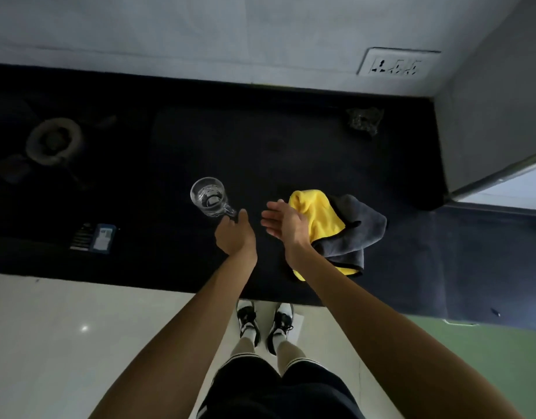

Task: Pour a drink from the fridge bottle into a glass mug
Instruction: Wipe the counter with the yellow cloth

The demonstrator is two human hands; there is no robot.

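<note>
Glass mug (pixel 208 196) upright on dark counter (pixel 260 140), centre of frame, handle pointing lower right. My left hand (pixel 235 234) at handle: fingers curled round it, thumb alongside. My right hand (pixel 286 222) just right of left, holding nothing, fingers straight and together, palm turned left, in front of yellow-grey cloth (pixel 321 219). Burner (pixel 53 140) upper left. Wall socket (pixel 396 63) upper right. Mug contents: cannot tell.
</note>
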